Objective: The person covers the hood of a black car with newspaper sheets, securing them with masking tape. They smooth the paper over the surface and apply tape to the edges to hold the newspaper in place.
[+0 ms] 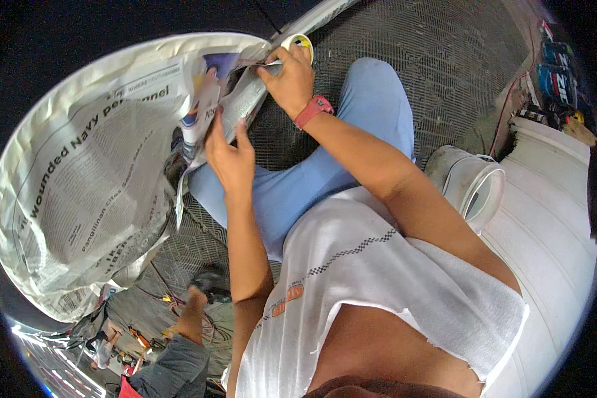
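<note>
A large rounded panel on the left is covered with newspaper (113,179), bordered by a pale band of masking tape (53,83). My left hand (231,156) lies against the paper's right edge, fingers stretched upward and thumb apart. Farther up, my right hand (290,83) is closed around a roll of masking tape (302,44), at the far end of a narrow papered strip. A red watch (314,111) sits on my right wrist. Below the left hand, a loose paper flap hangs near my knee.
A white bucket (454,179) stands right of me, beside a big white ribbed surface (550,192). Blue-and-black packages (556,79) lie at the far right. Behind the panel, cables (212,328) cross the floor near another person in dark shorts (179,368).
</note>
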